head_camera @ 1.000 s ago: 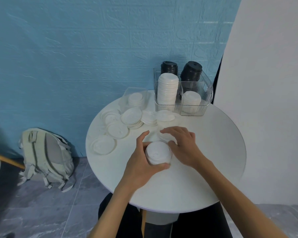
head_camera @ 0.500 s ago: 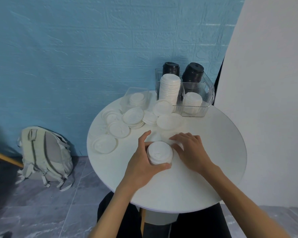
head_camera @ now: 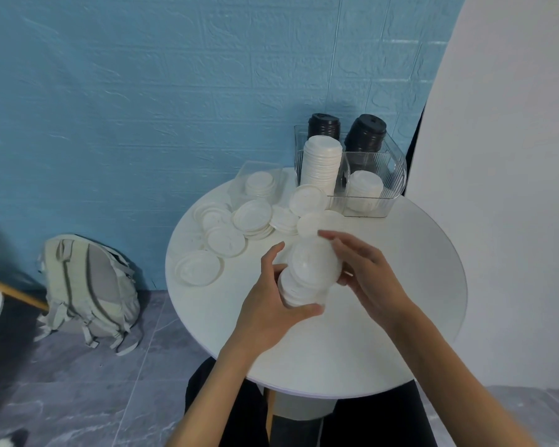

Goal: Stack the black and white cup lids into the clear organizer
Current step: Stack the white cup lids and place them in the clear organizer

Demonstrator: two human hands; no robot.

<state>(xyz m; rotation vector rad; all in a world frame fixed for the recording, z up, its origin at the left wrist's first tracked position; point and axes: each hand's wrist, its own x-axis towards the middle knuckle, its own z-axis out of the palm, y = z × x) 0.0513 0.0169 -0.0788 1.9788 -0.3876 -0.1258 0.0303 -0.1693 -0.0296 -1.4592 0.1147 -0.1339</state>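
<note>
White lids [head_camera: 307, 279] sit bunched above the table [head_camera: 400, 317], left hand [head_camera: 271, 304] gripping the stack, right hand [head_camera: 365, 272] seemingly pinching the tilted top lid, which could slide off.

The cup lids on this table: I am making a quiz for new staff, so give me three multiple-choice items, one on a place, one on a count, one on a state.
1. Where do the black lid stacks stand?
A. back of the clear organizer
B. on the floor
C. table's near edge

2. How many black stacks are there?
A. one
B. two
C. four

3. What is the left hand doing?
A. resting flat
B. gripping a white lid stack
C. holding the backpack

Answers: 1 A, they rise behind the white stacks. 2 B, two dark columns show. 3 B, its fingers curl round the stack, while the right hand holds a lid atop.
</note>
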